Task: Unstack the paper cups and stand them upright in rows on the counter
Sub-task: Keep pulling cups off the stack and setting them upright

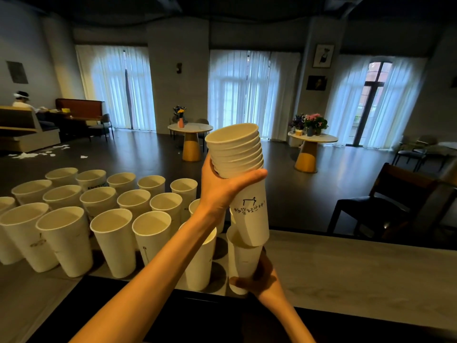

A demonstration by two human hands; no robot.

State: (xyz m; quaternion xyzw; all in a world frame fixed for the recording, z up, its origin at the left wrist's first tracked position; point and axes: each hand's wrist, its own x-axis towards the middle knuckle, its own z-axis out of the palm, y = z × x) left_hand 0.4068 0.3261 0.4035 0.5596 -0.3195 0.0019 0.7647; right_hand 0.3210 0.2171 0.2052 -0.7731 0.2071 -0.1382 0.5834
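Observation:
My left hand (220, 191) grips a stack of several nested white paper cups (237, 149) just under the rims, held up over the counter and tilted a little. Black handwriting marks the outer cup of the stack. Below it, my right hand (262, 278) holds a single white paper cup (243, 258) by its lower part; that cup has slid off the bottom of the stack, whose base still sits just inside its mouth. Rows of upright white cups (138, 201) stand on the grey counter (346, 273) to the left.
The standing cups fill the counter's left half, with the nearest one (200, 263) just left of my right hand. A dark chair (385, 201) stands beyond the counter's far edge at right. Round tables with flowers (190, 127) and a seated person (22, 100) are across the room.

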